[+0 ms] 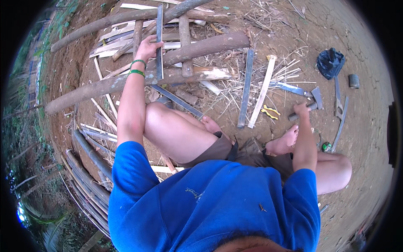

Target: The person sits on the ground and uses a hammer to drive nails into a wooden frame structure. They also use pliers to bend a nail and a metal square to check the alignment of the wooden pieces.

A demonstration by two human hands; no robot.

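left hand clasping upright bamboo slat, right hand closed round half-hidden hatchet handle

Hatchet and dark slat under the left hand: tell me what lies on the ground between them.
In the head view, between the hatchet and the dark slat lie another dark slat and a pale split strip on straw litter.

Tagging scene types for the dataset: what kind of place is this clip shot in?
Probably an outdoor rural work spot on bare ground, not a workshop. The person sits on cracked brown dirt, with rough round wooden logs laid out ahead, split pale bamboo strips on straw litter, and green vegetation at the left edge.
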